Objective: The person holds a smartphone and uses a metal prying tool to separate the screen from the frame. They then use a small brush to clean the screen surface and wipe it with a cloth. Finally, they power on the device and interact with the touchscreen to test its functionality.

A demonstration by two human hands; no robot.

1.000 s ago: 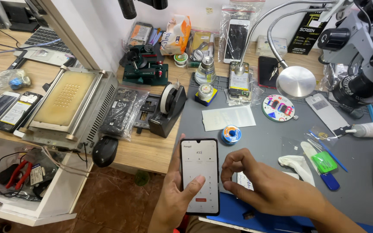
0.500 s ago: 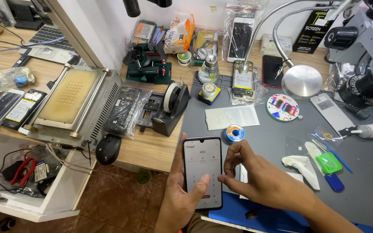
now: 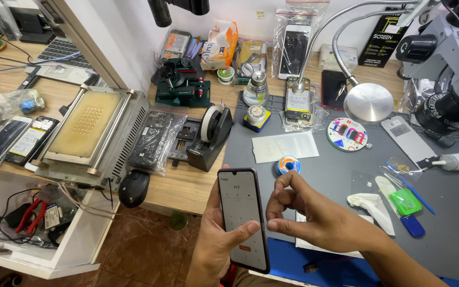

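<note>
Left hand [image 3: 216, 247], lower centre of the frame: wrapped around a dark phone [image 3: 243, 218], fingers behind it, thumb lying across the lower part of the lit screen. The phone is upright, tilted slightly, held over the front edge of the grey mat [image 3: 325, 175] and the wooden bench [image 3: 187, 186]. The screen shows a pale keypad with a red button near the bottom.

Right hand [image 3: 314, 215], just right of the phone: holds nothing. Fingers curled in loosely, thumb tip and forefinger tip close together beside the phone's right edge; cannot tell whether it touches the phone.

On the mat above the right hand: a small blue spool [image 3: 288, 165], a white sheet [image 3: 285, 146] and a round colourful disc [image 3: 347, 134]. To the right: a green plastic pick [image 3: 405, 202], a blue tool [image 3: 413, 226] and a white curved piece [image 3: 370, 204].

Centre of frame, left of the mat: a black tape dispenser [image 3: 211, 138]. Left of it, a bagged phone part [image 3: 155, 141] and a metal heating plate [image 3: 88, 135]. A black mouse [image 3: 134, 187] sits at the bench edge, lower left. Upper right: a gooseneck lamp [image 3: 368, 102] and a microscope [image 3: 447, 69].
</note>
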